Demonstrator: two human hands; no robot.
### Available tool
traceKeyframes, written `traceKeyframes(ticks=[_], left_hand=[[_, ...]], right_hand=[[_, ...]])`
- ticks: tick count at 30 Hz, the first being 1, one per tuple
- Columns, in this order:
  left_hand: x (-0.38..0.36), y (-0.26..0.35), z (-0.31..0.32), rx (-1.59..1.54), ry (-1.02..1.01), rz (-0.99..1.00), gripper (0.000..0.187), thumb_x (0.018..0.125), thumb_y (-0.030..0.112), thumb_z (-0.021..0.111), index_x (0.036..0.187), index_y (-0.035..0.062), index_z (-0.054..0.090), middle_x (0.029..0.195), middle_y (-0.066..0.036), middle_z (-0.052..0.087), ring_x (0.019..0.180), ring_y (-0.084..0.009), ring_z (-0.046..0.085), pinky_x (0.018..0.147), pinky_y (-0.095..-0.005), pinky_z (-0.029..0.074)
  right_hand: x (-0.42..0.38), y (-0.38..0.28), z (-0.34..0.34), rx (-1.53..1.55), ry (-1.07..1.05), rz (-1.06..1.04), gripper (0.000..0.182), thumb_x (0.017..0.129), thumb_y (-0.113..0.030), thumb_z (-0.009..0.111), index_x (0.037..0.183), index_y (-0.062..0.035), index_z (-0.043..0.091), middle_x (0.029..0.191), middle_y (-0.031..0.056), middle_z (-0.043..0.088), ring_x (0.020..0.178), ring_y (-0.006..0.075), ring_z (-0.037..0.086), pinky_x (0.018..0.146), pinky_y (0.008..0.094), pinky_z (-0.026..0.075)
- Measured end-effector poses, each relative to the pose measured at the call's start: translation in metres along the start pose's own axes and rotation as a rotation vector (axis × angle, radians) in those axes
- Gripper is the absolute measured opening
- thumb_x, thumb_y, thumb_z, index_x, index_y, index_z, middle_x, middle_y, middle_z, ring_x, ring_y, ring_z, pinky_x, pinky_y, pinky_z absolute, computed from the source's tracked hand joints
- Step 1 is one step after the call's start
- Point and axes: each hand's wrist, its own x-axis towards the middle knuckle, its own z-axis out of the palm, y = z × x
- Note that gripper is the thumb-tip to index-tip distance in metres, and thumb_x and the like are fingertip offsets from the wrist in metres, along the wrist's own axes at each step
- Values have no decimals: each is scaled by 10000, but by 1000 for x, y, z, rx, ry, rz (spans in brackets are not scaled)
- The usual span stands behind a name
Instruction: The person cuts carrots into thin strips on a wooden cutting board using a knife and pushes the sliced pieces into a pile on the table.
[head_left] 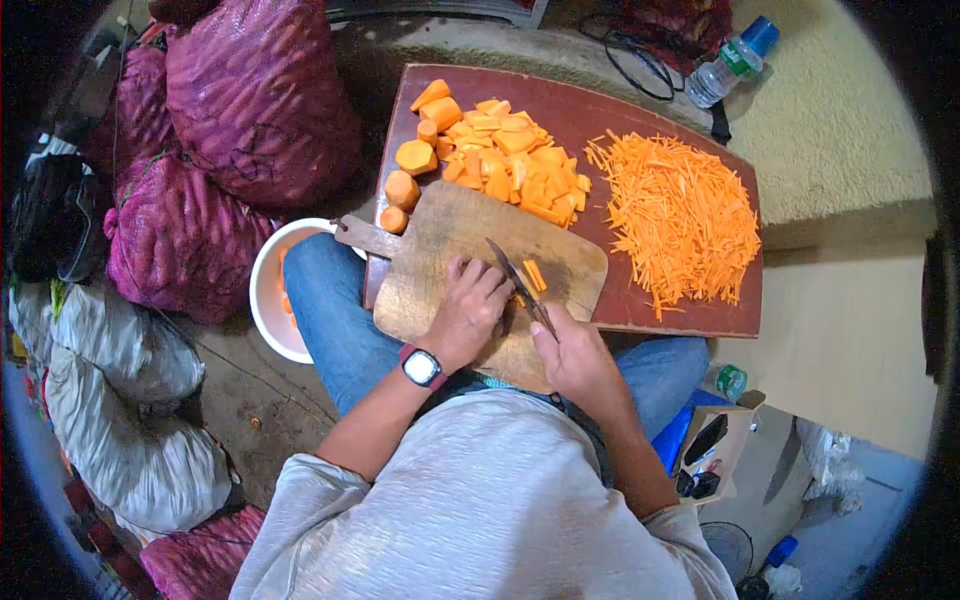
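A wooden cutting board (pixel 425 270) lies on the red-brown table (pixel 640 105), its handle pointing left. My right hand (pixel 577 358) is wrapped round the handle of a knife (pixel 512 268), whose blade points up and left over the board. My left hand (pixel 472 308) rests on the board left of the blade, fingers bent and together; what lies beneath them is hidden. A few cut carrot sticks (pixel 536 275) are just right of the blade. Carrot slices (pixel 510 150) and thick carrot chunks (pixel 416 157) lie beyond the board. A heap of carrot shreds (pixel 685 220) is on the right.
A white bowl (pixel 264 300) with orange pieces stands left of my knee. Purple mesh sacks (pixel 265 100) and white sacks (pixel 150 440) fill the left side. A plastic bottle (pixel 720 75) lies on the ledge at upper right. A box (pixel 722 450) is beside my right leg.
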Motion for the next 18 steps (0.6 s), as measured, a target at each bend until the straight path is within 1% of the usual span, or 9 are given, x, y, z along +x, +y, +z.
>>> traceKeyframes(ticks=[3,5,6,8,9,10,12,14,18], left_hand=[[2,1,-4,-27,-1,-12,370,773,70,744,1134,-13,734,1049,-132,640,1098,-337,594,1076,-512,419],[1,1,-4,-63,-18,-44,384,756,72,773,1130,-7,739,1054,-132,649,1094,-340,596,1057,-509,424],[1,0,-2,-72,-9,-76,362,764,78,796,1114,2,744,1054,-131,658,1080,-343,601,1028,-507,429],[2,0,2,-85,0,-95,341,772,83,820,1098,10,749,1053,-131,668,1065,-347,606,999,-506,434],[3,1,2,-127,59,-110,293,806,93,822,1079,15,750,1044,-130,674,1045,-344,612,977,-501,436],[5,3,3,-168,118,-126,247,840,103,825,1061,20,751,1034,-129,679,1025,-342,617,956,-497,438],[6,3,3,-134,112,-106,234,852,111,828,1053,18,751,1026,-129,680,1017,-338,619,950,-490,438],[5,3,3,-97,105,-92,223,864,118,831,1045,17,751,1019,-129,681,1008,-334,621,944,-483,439],[6,3,4,-110,111,-118,227,870,140,833,1046,22,754,1023,-121,682,1007,-329,617,940,-483,434]], right_hand=[[-1,1,0,5,5,-11,168,1084,-134,597,1110,31,577,802,294,597,783,523,648,685,524,496],[-3,8,5,99,217,-185,176,1079,-113,603,1177,34,599,797,269,612,736,447,672,677,488,507],[-4,9,5,101,218,-185,176,1079,-113,603,1177,34,599,797,269,612,736,447,672,677,488,507],[-4,11,1,79,181,-112,218,1078,-99,604,1249,34,625,787,233,630,702,365,680,673,447,521],[-5,9,0,78,190,-110,218,1078,-99,604,1249,34,625,787,233,630,702,365,680,673,447,521],[-6,6,1,69,149,-88,229,1078,-100,605,1264,32,629,789,224,637,699,350,679,672,437,524],[-7,4,5,63,107,-64,241,1079,-100,605,1280,31,632,791,214,643,697,335,678,670,428,527],[-8,6,11,116,162,-103,232,1081,-108,610,1266,29,629,791,216,639,695,335,679,662,429,524],[-9,9,9,107,169,-106,245,1078,-107,616,1282,29,619,794,222,638,693,332,680,658,433,522]])
